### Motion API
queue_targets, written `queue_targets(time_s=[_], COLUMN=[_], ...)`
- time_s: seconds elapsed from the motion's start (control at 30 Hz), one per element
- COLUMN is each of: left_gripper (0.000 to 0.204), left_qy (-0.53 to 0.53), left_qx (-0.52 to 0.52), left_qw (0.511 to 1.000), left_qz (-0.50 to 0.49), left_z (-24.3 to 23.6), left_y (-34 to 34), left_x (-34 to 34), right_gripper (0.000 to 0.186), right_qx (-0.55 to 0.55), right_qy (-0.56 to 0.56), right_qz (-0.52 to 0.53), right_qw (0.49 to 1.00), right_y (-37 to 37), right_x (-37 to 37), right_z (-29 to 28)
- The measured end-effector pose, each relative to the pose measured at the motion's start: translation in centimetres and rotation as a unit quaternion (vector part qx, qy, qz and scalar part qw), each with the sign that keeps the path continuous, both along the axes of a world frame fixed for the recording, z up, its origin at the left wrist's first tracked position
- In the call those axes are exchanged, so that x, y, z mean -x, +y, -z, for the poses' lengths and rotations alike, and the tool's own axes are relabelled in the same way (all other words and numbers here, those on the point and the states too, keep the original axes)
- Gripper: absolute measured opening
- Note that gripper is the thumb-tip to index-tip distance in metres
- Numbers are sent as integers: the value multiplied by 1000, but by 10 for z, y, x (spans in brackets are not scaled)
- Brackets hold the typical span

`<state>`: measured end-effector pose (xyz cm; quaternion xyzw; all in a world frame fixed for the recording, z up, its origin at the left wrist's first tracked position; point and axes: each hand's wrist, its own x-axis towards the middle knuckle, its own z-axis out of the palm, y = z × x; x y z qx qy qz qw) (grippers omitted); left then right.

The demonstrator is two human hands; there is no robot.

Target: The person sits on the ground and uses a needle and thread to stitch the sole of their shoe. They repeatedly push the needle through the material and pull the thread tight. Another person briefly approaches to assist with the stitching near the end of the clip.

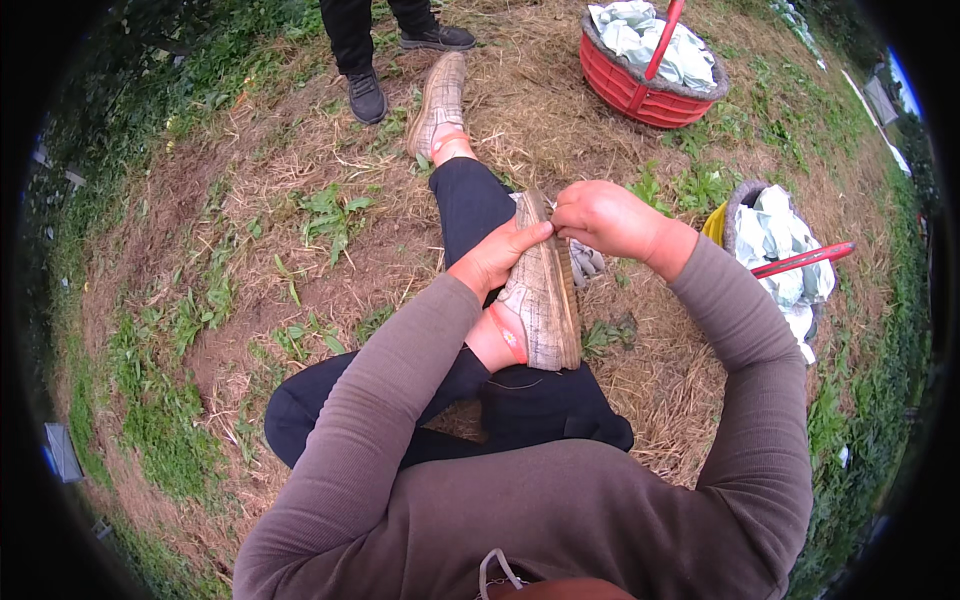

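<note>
I sit on the ground with one leg folded, its dirty pale shoe (543,305) turned on its side across my lap. My left hand (497,254) is wrapped round the front part of the shoe, thumb pressed at the sole's edge. My right hand (612,220) is closed in a pinch at the sole near the toe; whatever lies between its fingertips is hidden. A grey cloth-like bundle (587,264), perhaps a glove, lies just below that hand, partly behind the shoe. An orange-red sock band (508,335) shows at the ankle.
My other leg stretches forward, ending in a matching shoe (440,95). A person in dark trousers and dark shoes (367,97) stands beyond it. A red basket (640,90) and a yellow basket (714,223), both with pale plastic inside, stand to the right on grass and straw.
</note>
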<state>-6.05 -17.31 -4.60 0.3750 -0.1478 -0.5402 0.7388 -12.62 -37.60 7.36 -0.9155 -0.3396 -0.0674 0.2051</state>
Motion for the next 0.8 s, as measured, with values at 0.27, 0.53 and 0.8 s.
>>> queue_targets(time_s=[0.27,0.53,0.8], left_gripper=[73,72,72], left_qy=[-2,0,-5], left_qx=[-18,-15,-12], left_qw=[1000,1000,1000], left_qz=[0,-7,-8], left_z=[6,4,5], left_y=[0,0,0], left_x=[-3,-1,-2], right_gripper=[12,11,8], right_qx=[-21,-17,-12], right_qy=[5,-1,-3], right_qz=[0,-1,14], right_qw=[1000,1000,1000], right_y=[0,1,0], right_x=[0,1,1], right_z=[0,-1,5])
